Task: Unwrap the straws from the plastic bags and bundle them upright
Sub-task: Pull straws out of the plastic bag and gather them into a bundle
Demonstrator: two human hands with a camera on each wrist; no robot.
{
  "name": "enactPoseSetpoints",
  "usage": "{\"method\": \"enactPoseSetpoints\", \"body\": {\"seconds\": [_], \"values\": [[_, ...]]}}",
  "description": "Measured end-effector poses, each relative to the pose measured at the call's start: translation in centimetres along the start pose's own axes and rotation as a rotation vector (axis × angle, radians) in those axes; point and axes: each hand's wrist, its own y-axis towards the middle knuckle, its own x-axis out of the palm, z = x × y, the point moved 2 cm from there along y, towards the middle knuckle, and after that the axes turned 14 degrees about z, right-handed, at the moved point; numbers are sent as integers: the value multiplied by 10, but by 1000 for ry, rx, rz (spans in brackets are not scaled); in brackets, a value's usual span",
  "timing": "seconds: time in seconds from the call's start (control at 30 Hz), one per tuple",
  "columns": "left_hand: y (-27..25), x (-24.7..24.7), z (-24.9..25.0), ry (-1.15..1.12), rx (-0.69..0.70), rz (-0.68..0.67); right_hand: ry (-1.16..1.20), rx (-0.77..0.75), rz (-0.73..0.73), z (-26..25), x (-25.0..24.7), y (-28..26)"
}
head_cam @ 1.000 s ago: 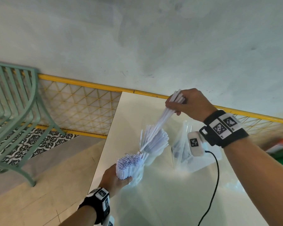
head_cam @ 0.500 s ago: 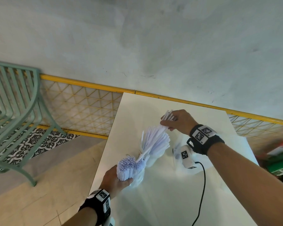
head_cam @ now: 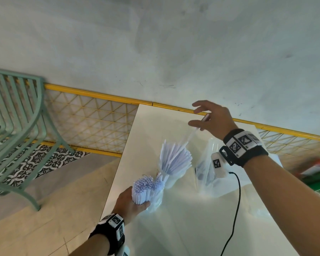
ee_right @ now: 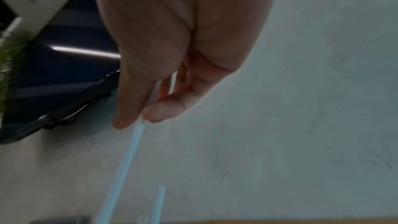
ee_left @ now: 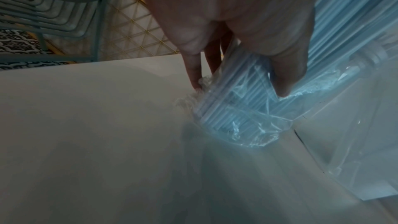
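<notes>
We list a white table (head_cam: 174, 228) lying beneath both hands, its far edge against a grey plaster wall (head_cam: 155, 43) that rises beyond the right hand. Along the wall's foot, past the hands, runs a yellow lattice rail (head_cam: 92, 115). Well to the left of the left hand stands a mint-green slatted metal chair (head_cam: 17, 126) on black-and-white patterned floor tiles (head_cam: 37, 161), with beige floor tiles (head_cam: 54, 218) nearer us. A black cable (head_cam: 235, 209) trails across the table below the right wrist. Red and green packaging (head_cam: 318, 172) sits far right of the right hand, blurred.
</notes>
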Motion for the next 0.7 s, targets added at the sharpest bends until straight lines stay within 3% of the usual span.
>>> {"method": "enactPoseSetpoints", "body": {"seconds": [0.13, 0.27, 0.47, 0.7], "values": [[0, 0, 2, -10, -9, 3, -95, -132, -11, -9, 9, -4], [0, -1, 2, -22, -12, -2, -296, -146, -192, 13, 42, -30], [0, -2, 3, -21, -16, -2, -389, -94, -263, 44, 82, -76], [1, -2, 3, -29, -8, -19, -389, -39, -103, 39, 116, -79]]}}
